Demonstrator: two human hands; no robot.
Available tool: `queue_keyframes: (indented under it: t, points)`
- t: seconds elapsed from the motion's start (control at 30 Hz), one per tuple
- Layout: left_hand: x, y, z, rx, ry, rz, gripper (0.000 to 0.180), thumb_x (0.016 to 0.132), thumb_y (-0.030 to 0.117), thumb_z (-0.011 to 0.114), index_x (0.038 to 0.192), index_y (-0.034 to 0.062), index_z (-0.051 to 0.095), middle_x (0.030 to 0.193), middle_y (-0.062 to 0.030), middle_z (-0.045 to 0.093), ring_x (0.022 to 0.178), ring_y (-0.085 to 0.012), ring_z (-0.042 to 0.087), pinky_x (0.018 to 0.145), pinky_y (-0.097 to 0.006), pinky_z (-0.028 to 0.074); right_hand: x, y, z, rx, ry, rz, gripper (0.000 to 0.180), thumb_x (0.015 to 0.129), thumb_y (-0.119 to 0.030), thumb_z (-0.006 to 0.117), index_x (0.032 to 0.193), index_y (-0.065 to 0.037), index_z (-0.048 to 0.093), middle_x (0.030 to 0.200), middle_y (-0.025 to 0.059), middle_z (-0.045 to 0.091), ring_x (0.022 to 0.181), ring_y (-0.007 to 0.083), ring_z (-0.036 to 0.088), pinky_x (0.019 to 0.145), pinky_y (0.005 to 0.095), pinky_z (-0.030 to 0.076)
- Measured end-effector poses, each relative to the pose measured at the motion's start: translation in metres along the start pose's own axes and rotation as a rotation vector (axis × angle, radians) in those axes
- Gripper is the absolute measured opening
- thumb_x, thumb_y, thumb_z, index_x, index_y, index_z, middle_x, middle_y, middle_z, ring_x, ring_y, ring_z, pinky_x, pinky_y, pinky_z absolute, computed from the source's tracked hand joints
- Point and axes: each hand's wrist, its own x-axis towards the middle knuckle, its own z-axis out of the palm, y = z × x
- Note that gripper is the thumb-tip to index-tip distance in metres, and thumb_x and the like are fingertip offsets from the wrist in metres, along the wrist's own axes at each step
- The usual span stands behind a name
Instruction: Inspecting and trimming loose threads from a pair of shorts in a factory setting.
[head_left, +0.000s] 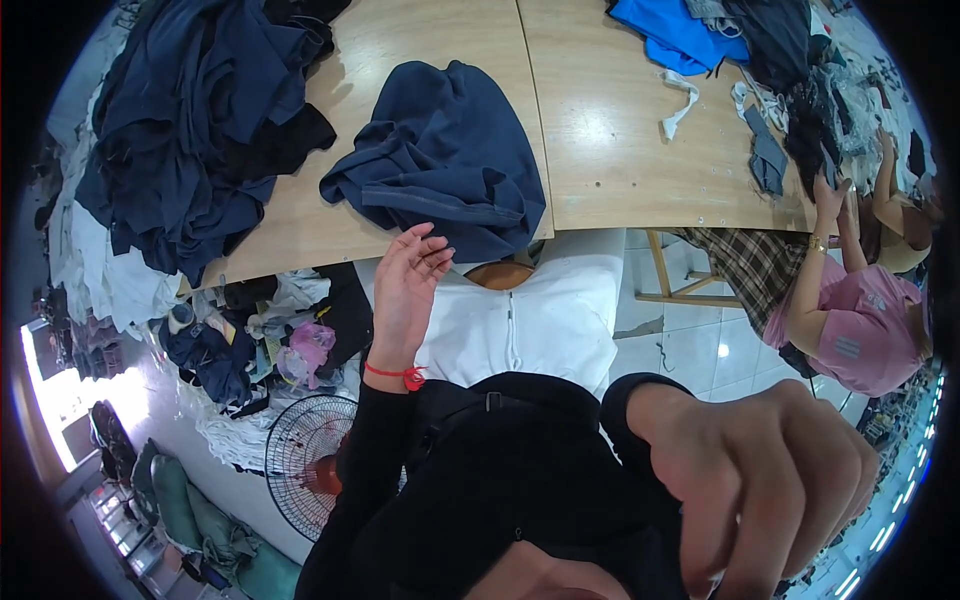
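A dark navy garment (440, 150) lies crumpled on the wooden table in front of me, with a seam along its near fold. My left hand (408, 275), a red string round its wrist, hovers palm up at the garment's near edge. Its fingers are loosely bent and apart, with nothing in them. Raised at the lower right, my right hand (770, 470) looks large and close. Its fingers are curled in, and what they hold, if anything, is hidden.
A tall heap of navy cloth (200, 130) covers the table's left side. Blue cloth (675, 35), a white strip (680, 103) and grey scraps lie on the right. A co-worker in pink (860, 325) handles dark cloth there. Below left stand a fan (312, 465) and piled scraps.
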Motion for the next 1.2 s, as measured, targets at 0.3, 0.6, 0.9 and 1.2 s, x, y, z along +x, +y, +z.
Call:
queue_keyframes:
  t: [0.3,0.6,0.9,1.2]
  points:
    - [0.019,-0.014,0.032,0.061,-0.170,-0.181,0.040,0.112,0.015,0.051,0.144,-0.0091,0.054,0.136,-0.0212,0.066,0.123,-0.0286,0.068,0.112,-0.039,0.055,0.003,-0.027,-0.012,-0.094,-0.141,0.252,0.033,0.114,-0.028,0.057,0.086,-0.013,0.065,0.100,0.0113,0.073,0.095,0.0330,0.078,0.074,0.0452,0.066]
    - [0.041,-0.038,0.038,-0.019,-0.022,-0.111,0.017,0.108,0.005,0.060,0.121,-0.0059,0.057,0.124,-0.0193,0.068,0.120,-0.0284,0.071,0.111,-0.036,0.056,0.016,-0.060,-0.013,0.092,-0.027,0.842,0.015,0.114,-0.012,0.050,0.103,-0.012,0.060,0.115,0.0187,0.070,0.100,0.0400,0.077,0.089,0.0552,0.063]
    - [0.054,-0.047,0.041,-0.142,0.047,-0.187,0.025,0.102,0.006,0.072,0.122,-0.0022,0.061,0.113,-0.0103,0.071,0.108,-0.0198,0.070,0.103,-0.033,0.056,0.029,-0.038,-0.049,0.061,-0.238,0.554,0.013,0.107,-0.002,0.058,0.095,-0.004,0.053,0.100,0.0111,0.062,0.098,0.0313,0.072,0.085,0.0519,0.059]
    - [0.068,-0.052,0.055,-0.116,0.145,-0.104,0.025,0.099,0.014,0.081,0.116,0.0044,0.066,0.103,-0.0004,0.070,0.093,-0.0093,0.062,0.084,-0.025,0.049,-0.064,-0.021,-0.231,-1.250,0.525,0.896,0.038,0.117,-0.033,0.049,0.103,-0.002,0.067,0.084,0.0051,0.068,0.072,0.0099,0.063,0.059,0.0225,0.043]
